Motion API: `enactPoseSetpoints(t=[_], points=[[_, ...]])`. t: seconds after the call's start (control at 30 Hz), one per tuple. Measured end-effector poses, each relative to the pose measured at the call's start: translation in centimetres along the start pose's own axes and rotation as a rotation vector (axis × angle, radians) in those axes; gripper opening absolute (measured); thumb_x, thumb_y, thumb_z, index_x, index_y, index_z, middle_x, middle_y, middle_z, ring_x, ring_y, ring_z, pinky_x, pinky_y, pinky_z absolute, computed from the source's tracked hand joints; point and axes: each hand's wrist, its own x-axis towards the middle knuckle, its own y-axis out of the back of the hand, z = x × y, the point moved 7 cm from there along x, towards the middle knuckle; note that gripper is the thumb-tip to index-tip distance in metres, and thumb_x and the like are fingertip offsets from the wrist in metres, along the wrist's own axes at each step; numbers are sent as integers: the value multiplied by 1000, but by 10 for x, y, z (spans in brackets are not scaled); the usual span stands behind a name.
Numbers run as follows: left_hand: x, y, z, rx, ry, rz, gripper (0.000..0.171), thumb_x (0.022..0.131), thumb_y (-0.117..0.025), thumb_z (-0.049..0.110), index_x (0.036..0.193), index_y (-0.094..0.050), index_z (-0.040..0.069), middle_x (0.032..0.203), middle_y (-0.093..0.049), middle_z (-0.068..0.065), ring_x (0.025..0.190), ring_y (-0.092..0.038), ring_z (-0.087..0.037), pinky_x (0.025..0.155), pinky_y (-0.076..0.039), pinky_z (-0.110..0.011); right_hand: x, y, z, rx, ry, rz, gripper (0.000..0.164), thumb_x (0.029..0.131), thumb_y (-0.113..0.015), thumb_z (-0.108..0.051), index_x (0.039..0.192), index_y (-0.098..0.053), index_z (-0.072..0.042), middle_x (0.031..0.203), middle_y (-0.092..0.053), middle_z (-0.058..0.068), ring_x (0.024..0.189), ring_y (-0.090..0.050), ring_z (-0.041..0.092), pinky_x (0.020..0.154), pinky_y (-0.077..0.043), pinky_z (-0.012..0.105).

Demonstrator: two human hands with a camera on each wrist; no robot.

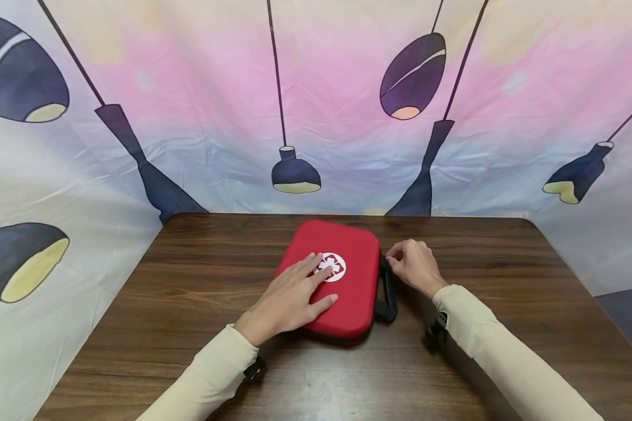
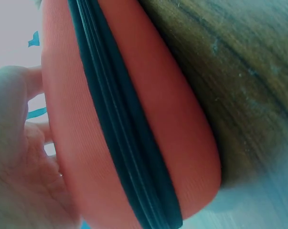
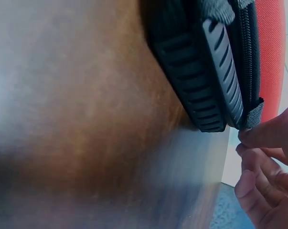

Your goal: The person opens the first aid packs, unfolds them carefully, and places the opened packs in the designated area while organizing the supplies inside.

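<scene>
Red case (image 1: 355, 289) on bench (image 1: 505, 263); left hand (image 1: 292, 295) spread on top, right hand (image 1: 415, 264) pinching at zipper (image 3: 250, 57) end, grip partly hidden. Probably zipper-working step; next calls for bracing, drawing along seam.

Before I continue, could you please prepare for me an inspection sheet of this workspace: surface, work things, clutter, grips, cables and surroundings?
Surface: brown wood-grain table, with a shine in front of the case.
Work things: red case lying flat; white emblem on top, partly covered; black handle on its right side, beside the zipper.
Clutter: nothing seen.
Left grip: bare hand resting on the case's top, fingers spread.
Right grip: bare hand pinching at the case's zipper edge, near the handle's far end; the exact part pinched is hidden.
Cables: nothing seen.
Surroundings: wrinkled cloth backdrop behind the table, printed with hanging lamps.
</scene>
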Motion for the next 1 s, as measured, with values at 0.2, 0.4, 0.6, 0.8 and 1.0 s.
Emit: enactPoseSetpoints(t=[0.2,0.4,0.6,0.8,1.0], points=[[1,0,0,-6,-5,21,62,96,-64,49,147,-56,13,161,-35,-13,150,-28,-30,120,-28,-47,16,-5,0,-8,5,-22,7,89,-74,-9,89,-81,-7,78,-74,4,68,-66,20,56,-52,36],[4,-2,0,-41,-24,13,64,97,-63,49,148,-54,12,161,-36,-10,152,-26,-29,122,-23,-44,28,-9,1,8,5,-43,8,90,-73,-9,91,-81,-6,81,-74,5,69,-66,20,59,-53,37],[7,-7,-2,-74,-39,-20,71,98,-59,53,154,-44,11,164,-31,-7,153,-22,-25,124,-16,-40,37,-11,4,26,0,-49,10,90,-72,-8,93,-81,-7,83,-75,7,74,-68,22,66,-56,41],[11,-9,-5,-51,-52,-59,76,99,-53,56,158,-36,11,166,-26,-7,154,-19,-26,125,-14,-40,37,-10,10,37,23,-61,10,90,-72,-5,94,-81,-6,87,-75,9,77,-69,24,68,-58,42],[11,-12,-13,-55,-38,-98,78,98,-52,59,159,-34,14,167,-23,-4,154,-19,-25,125,-13,-40,30,-12,11,48,25,-89,10,89,-72,-5,93,-81,-7,87,-75,7,76,-68,22,67,-57,41]])
